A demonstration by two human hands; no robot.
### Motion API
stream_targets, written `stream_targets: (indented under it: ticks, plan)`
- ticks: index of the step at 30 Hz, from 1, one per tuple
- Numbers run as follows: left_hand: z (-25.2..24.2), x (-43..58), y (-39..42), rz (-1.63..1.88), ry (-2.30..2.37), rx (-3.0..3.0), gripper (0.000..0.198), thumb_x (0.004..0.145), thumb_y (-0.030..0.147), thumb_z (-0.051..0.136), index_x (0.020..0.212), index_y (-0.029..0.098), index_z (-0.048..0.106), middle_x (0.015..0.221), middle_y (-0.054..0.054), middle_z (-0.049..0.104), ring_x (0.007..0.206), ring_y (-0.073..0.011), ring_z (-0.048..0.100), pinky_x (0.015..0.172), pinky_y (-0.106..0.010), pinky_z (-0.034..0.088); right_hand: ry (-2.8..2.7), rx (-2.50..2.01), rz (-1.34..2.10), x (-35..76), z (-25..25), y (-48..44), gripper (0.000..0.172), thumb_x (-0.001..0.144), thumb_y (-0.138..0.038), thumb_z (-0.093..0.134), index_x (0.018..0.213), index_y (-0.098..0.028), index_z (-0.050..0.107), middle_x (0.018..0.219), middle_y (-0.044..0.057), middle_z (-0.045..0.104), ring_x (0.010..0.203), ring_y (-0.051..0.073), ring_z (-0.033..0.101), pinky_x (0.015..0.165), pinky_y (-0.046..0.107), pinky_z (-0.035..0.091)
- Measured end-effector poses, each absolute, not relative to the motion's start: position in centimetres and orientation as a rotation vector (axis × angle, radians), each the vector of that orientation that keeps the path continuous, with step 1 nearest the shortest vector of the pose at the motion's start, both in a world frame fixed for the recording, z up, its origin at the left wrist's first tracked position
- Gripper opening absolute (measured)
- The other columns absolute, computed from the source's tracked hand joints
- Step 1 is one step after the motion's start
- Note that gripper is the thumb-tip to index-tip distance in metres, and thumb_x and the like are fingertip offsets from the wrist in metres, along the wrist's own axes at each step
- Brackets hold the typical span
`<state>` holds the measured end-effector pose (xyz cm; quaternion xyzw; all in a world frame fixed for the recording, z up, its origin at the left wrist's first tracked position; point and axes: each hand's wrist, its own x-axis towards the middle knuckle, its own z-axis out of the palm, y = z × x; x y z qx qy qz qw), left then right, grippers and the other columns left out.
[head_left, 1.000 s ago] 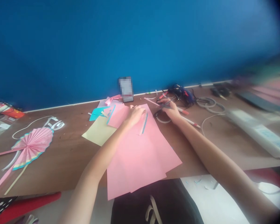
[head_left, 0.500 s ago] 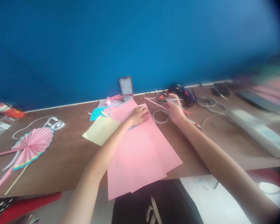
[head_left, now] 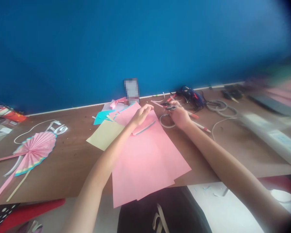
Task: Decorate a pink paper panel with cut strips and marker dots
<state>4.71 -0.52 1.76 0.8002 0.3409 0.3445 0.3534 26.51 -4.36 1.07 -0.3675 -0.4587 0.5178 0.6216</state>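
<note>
My right hand (head_left: pixel 180 116) is closed around dark-handled scissors (head_left: pixel 169 107) above the table, right of the paper. My left hand (head_left: pixel 143 114) is over the upper part of the pink paper sheets (head_left: pixel 145 161), its thumb and fingers drawn together at the tips. Whatever may be between those fingertips is too small to make out. Under the left hand a small pink paper piece with a blue edge (head_left: pixel 145 127) rests on the sheets. Beside the right hand lies a roll of tape (head_left: pixel 167 125), and a red-and-white pen (head_left: pixel 201 127) is partly behind the wrist.
A pleated pink paper fan (head_left: pixel 36 150) with paper strips lies on the left. Yellow paper (head_left: pixel 105 134) and blue paper (head_left: pixel 103 117) lie beside the pink sheets. A phone-like object (head_left: pixel 131 90) leans at the wall. Right are cables (head_left: pixel 218 106) and a white power strip (head_left: pixel 269 136).
My left hand has lifted off the pink paper and turned, uncovering the blue-edged piece. My right hand has moved slightly left and down with the scissors, whose angle has changed.
</note>
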Motion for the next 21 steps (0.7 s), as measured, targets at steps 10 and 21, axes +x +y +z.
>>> stream_targets:
  ticks: [10,21]
  plan:
    - [5.7,7.0,-4.4,0.806,0.847,2.575,0.036,0.089,0.051,0.052,0.107,0.021,0.058,0.101,-0.004,0.067,0.086,-0.0155,0.063,0.075,-0.027,0.046,-1.098,-0.785,1.153,24.3,0.2,-5.3,0.015,0.077,-0.03,0.061,0.089,-0.026,0.053,0.077,-0.003,0.055,0.074,0.014,0.058,0.07,0.028,0.048]
    - [4.4,8.3,-5.2,0.66,1.352,2.869,0.042,0.099,0.045,0.025,0.113,0.018,0.052,0.094,-0.011,0.068,0.084,-0.023,0.068,0.068,-0.03,0.045,-1.225,-0.93,1.02,24.1,0.7,-5.7,0.027,0.074,-0.026,0.059,0.1,-0.026,0.056,0.092,-0.001,0.061,0.084,0.017,0.056,0.083,0.033,0.046]
